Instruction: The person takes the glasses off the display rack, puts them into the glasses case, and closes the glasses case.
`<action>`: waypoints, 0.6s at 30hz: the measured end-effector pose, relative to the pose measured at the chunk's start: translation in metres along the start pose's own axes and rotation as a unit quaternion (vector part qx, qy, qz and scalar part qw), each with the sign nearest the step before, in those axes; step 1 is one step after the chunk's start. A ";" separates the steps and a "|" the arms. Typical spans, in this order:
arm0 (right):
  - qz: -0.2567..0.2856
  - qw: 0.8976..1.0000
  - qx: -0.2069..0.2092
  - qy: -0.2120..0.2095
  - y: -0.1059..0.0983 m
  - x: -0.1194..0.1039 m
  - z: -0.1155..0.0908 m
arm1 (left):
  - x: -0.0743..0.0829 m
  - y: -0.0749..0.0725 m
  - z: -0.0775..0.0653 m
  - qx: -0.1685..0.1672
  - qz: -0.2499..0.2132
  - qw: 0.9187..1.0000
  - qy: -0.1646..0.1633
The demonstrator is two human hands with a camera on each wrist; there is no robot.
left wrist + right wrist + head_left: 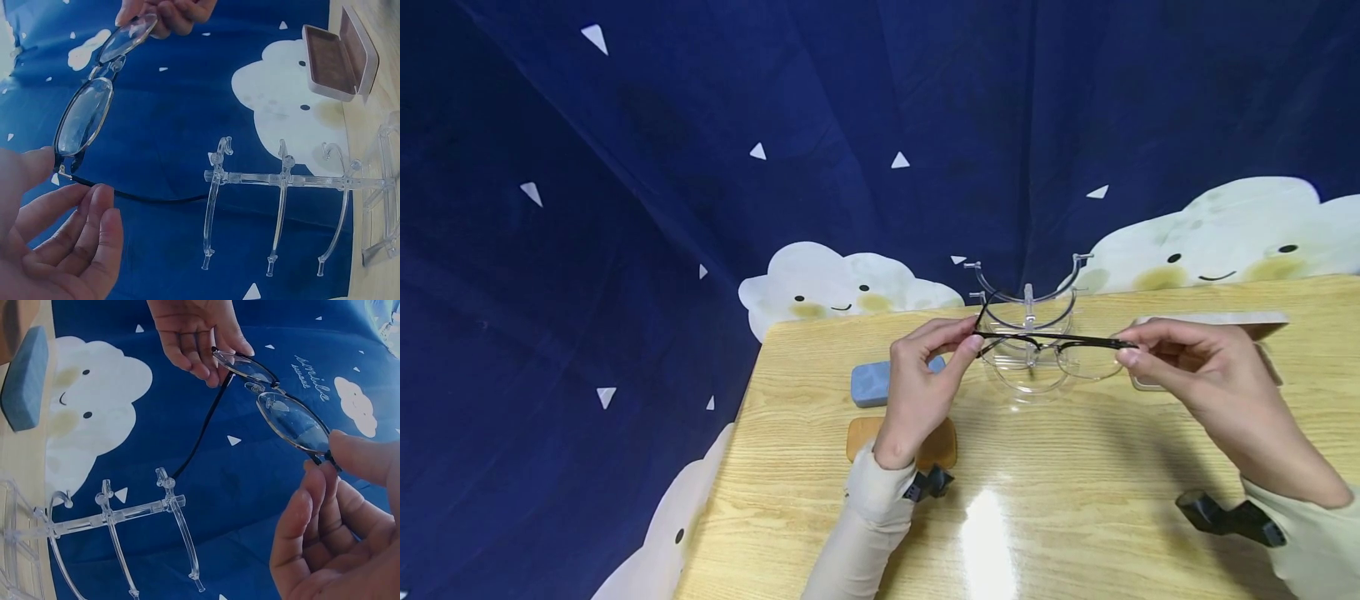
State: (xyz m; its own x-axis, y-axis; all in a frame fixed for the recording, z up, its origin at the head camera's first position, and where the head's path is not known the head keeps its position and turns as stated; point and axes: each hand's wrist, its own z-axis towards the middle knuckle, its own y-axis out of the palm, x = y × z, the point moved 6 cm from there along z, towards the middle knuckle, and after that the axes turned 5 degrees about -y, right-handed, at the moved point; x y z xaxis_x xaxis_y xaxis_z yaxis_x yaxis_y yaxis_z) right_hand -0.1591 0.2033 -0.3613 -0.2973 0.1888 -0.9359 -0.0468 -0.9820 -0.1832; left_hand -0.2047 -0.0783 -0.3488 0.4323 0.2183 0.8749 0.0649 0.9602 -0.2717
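Note:
A pair of eyeglasses (1078, 341) with a black upper rim and thin metal lower rims is held level between both hands. My left hand (921, 387) pinches the left end near the hinge, thumb and fingers showing in the left wrist view. At the opposite end, my right hand (1217, 375) pinches the frame by its hinge. One dark temple arm (156, 200) stretches away towards a clear display stand (250, 179); its tip appears close to the top holder, though contact is unclear. The stand's curved holders (1063, 287) rise behind the glasses.
On the wooden table (1075, 492), a blue case (869, 385) and an orange-brown case (938, 446) lie by the left forearm, partly covered. An open pale case (340, 59) with a brown lining is behind the right hand. A dark blue curtain (850, 100) hangs behind.

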 end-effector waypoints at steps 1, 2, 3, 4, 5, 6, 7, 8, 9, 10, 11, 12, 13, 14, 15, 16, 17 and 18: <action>-0.002 1.000 0.000 -0.001 0.000 0.000 0.000 | 0.000 0.000 0.000 0.001 0.000 1.000 0.001; -0.006 1.000 0.000 -0.003 0.000 0.000 0.000 | 0.000 0.000 0.000 0.001 0.000 1.000 0.001; -0.007 1.000 0.000 -0.005 0.000 0.000 0.000 | 0.001 0.000 0.000 0.002 -0.001 1.000 0.003; -0.010 1.000 0.000 -0.007 0.001 0.000 0.000 | 0.001 0.000 0.000 0.002 -0.002 1.000 0.004; -0.010 1.000 -0.001 -0.009 0.001 0.000 0.000 | 0.002 0.000 -0.001 0.002 -0.004 1.000 0.005; -0.007 1.000 -0.002 -0.010 0.001 0.000 0.000 | 0.002 0.000 -0.001 0.003 -0.005 1.000 0.007; 0.001 1.000 -0.003 -0.011 0.001 0.000 0.000 | 0.003 -0.001 -0.001 0.003 -0.006 1.000 0.008; 0.004 1.000 -0.003 -0.012 0.002 0.000 0.001 | 0.003 -0.001 -0.001 0.003 -0.008 1.000 0.009; 0.012 1.000 -0.004 -0.013 0.002 0.000 0.000 | 0.004 -0.001 -0.001 0.003 -0.008 1.000 0.012; 0.012 1.000 -0.004 -0.014 0.002 0.000 0.000 | 0.005 -0.001 -0.001 0.003 -0.009 1.000 0.015; 0.014 1.000 -0.005 -0.014 0.002 0.000 0.000 | 0.005 -0.001 -0.001 0.003 -0.009 1.000 0.017; 0.015 1.000 -0.005 -0.015 0.002 0.000 0.000 | 0.006 -0.001 -0.001 0.003 -0.009 1.000 0.020; 0.016 1.000 -0.005 -0.015 0.002 0.000 0.000 | 0.007 -0.001 -0.001 0.003 -0.009 1.000 0.022; 0.016 1.000 -0.005 -0.015 0.002 0.000 0.000 | 0.008 -0.002 -0.001 0.003 -0.009 1.000 0.025; 0.013 1.000 -0.005 -0.016 0.002 0.000 0.000 | 0.009 -0.002 -0.001 0.004 -0.008 1.000 0.027; 0.011 1.000 -0.003 -0.014 0.002 0.000 0.000 | 0.009 -0.002 -0.002 0.004 -0.007 1.000 0.027; 0.016 1.000 -0.003 -0.014 0.002 0.000 0.001 | 0.009 -0.002 -0.002 0.004 -0.004 1.000 0.028; 0.019 1.000 -0.001 -0.012 0.002 0.001 0.001 | 0.010 -0.002 -0.002 0.003 -0.003 1.000 0.029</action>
State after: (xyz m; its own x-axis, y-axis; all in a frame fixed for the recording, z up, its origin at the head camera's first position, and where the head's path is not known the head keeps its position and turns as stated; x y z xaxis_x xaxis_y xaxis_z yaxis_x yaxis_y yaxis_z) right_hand -0.1604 0.2011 -0.3620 -0.3221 0.1519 -0.9345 -0.0339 -0.9883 -0.1490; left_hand -0.1990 -0.0783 -0.3407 0.4827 0.2020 0.8522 0.0624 0.9626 -0.2635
